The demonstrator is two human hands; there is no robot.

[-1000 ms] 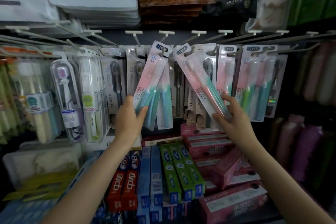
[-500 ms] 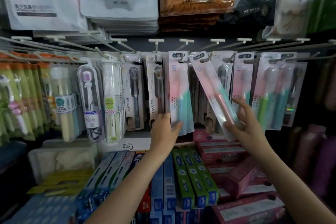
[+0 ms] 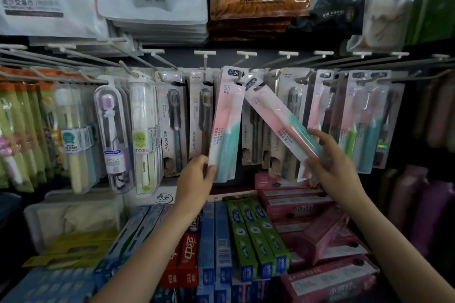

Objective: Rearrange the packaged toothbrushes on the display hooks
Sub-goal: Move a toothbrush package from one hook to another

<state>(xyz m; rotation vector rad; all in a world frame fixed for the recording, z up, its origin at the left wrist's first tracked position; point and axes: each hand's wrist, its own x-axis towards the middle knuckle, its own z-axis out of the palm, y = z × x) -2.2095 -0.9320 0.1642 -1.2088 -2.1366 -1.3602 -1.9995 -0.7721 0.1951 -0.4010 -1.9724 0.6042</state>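
Left hand: gripping the bottom edge of the hanging pack on its centre hook.
Right hand: pinching the tilted pack low down.
Handling: packs are looking light, thin, slippery; steadying the lower end seems best.

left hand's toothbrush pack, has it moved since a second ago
Yes. The left hand's pack swung from tilted to nearly upright against the black toothbrush pack on its left.

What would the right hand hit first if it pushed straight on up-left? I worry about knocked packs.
Probably the hanging grey toothbrush packs behind the tilted pack that the right hand holds; depth is unclear.
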